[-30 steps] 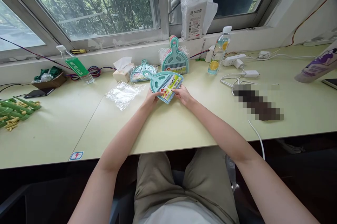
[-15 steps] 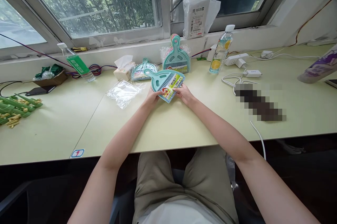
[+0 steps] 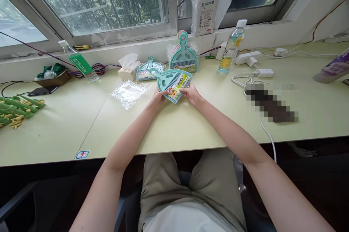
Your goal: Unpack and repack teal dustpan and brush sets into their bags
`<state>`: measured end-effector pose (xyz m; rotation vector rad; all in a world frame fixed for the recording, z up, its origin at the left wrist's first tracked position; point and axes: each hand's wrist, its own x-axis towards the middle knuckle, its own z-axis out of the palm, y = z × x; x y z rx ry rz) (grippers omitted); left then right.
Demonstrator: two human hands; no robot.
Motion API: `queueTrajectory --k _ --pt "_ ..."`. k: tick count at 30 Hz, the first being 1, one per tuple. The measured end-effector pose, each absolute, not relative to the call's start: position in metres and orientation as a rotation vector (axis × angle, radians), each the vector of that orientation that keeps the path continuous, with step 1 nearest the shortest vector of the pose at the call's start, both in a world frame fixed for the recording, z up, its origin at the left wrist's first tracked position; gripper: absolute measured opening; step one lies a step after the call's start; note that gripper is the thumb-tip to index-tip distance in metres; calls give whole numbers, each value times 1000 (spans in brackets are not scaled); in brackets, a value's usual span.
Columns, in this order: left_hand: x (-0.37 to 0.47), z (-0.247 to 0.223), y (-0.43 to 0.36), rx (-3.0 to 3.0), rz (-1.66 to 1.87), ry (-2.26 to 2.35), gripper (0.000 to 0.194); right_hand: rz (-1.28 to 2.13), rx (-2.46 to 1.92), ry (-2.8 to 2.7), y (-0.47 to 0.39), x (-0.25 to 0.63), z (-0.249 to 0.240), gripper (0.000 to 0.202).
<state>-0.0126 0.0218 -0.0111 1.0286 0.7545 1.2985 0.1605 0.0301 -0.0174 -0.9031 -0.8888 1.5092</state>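
Note:
Between my hands is a small teal dustpan and brush set (image 3: pixel 167 77) with a yellow printed label, tilted with its handle toward the upper left. My left hand (image 3: pixel 159 96) is closed on its lower left edge, thumb over the front. On the right edge, my right hand (image 3: pixel 191 93) pinches the set beside the label. Behind it stands a stack of similar sets (image 3: pixel 183 56) in clear wrap. Another wrapped teal set (image 3: pixel 149 69) lies to the left of that stack. A crumpled clear plastic bag (image 3: pixel 128 93) rests on the table left of my left hand.
A tissue pack (image 3: pixel 128 66) and a green-labelled bottle (image 3: pixel 81 63) are at the back left. Green and yellow pieces (image 3: pixel 20 110) lie at the far left. To the right stand a lemon-print bottle (image 3: pixel 231 48), white chargers (image 3: pixel 265 73) with cables, and a blurred dark object (image 3: pixel 272 105).
The camera view has shifted slightly, so the scene sits a little higher in the picture. Both hands keep hold of the dustpan and brush set in nearly the same pose.

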Motion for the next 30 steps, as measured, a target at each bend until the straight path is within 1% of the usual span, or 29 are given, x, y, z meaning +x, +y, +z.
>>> queueTrajectory --k 2,7,17,24,27,30 --pt "-13 -12 23 1002 1299 755 75 1513 -895 -889 30 161 -18 33" --pt "-17 -17 29 835 1294 792 59 1527 -874 -897 30 162 -19 32" --pt "-16 -14 27 750 1300 800 51 1545 -812 -911 30 164 -21 45" --pt "-12 -15 27 742 1339 808 56 1590 -808 -893 29 166 -17 38" --pt "-11 -15 27 770 1344 820 55 1604 -793 -918 28 167 -17 39" --pt "-12 -17 28 800 1331 808 58 1601 -801 -928 27 167 -16 40"
